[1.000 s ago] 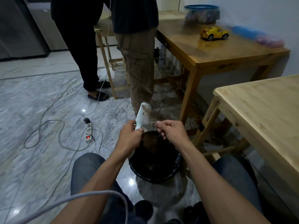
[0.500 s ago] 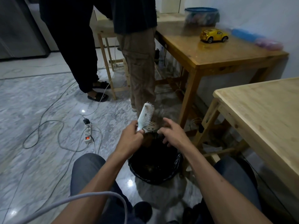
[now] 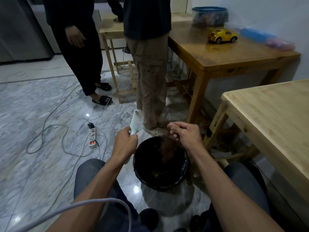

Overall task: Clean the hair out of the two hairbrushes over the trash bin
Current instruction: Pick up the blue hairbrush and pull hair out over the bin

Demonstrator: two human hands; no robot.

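Over the round black trash bin point(image 3: 161, 166), the left hand point(image 3: 124, 144) grasps a pale-green bristled hairbrush point(image 3: 136, 123) upright while the right hand point(image 3: 184, 135) pinches a brown hair clump point(image 3: 167, 148).

The hairbrush point(image 3: 137, 122) handle is hidden inside the left hand point(image 3: 124, 143); the bin's point(image 3: 161, 185) contents are too dark to tell.
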